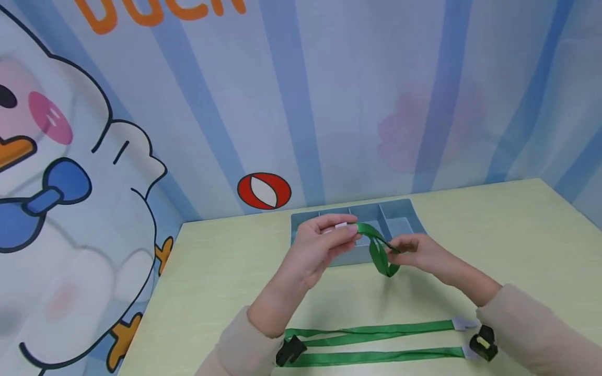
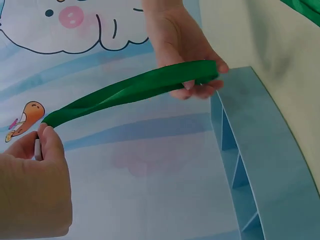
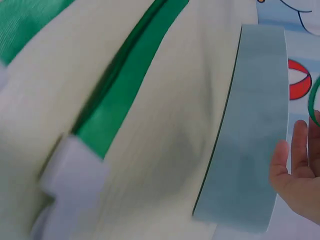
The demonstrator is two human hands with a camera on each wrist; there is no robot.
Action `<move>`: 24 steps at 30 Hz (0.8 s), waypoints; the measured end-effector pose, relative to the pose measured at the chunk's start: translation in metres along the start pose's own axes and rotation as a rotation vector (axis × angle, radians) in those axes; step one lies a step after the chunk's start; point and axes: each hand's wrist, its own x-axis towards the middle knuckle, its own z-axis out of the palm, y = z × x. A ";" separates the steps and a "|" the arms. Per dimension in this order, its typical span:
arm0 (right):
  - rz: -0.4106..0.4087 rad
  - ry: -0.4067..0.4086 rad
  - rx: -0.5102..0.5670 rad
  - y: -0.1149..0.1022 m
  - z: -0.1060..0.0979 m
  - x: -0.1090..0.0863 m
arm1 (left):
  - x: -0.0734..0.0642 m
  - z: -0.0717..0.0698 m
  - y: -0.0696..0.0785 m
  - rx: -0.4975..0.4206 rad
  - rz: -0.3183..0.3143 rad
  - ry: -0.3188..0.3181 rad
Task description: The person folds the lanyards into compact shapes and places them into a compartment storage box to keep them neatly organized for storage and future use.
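Note:
Between my hands, above the tray, hangs a loop of green lanyard made of flat ribbon. My left hand pinches its end beside a small white piece, between thumb and fingers. At the other side of the loop, my right hand holds the ribbon by the fingertips, lower than the left. In the left wrist view the lanyard stretches from the left fingers across the right hand. The right wrist view shows only some right-hand fingers, with the ribbon at its edge.
A blue-grey compartment tray stands behind the hands near the patterned backdrop. More green ribbon lengths with white end pieces lie across the pale table in front. Black wrist cameras overlap their ends.

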 end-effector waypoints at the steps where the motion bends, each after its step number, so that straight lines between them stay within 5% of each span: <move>1: 0.005 0.024 0.013 0.001 -0.004 -0.001 | -0.001 -0.002 0.000 0.004 0.003 0.008; 7: -0.032 0.143 0.057 0.004 -0.029 -0.011 | 0.000 -0.014 -0.006 0.013 -0.018 0.073; 13: -0.153 0.300 0.017 -0.002 -0.038 -0.014 | 0.002 -0.022 -0.018 -0.017 -0.032 0.129; 19: -0.272 0.486 0.118 -0.008 -0.050 -0.015 | 0.003 -0.028 -0.032 -0.003 -0.063 0.140; 24: -0.305 0.703 -0.053 -0.012 -0.047 -0.015 | 0.002 -0.025 -0.045 0.013 -0.107 0.133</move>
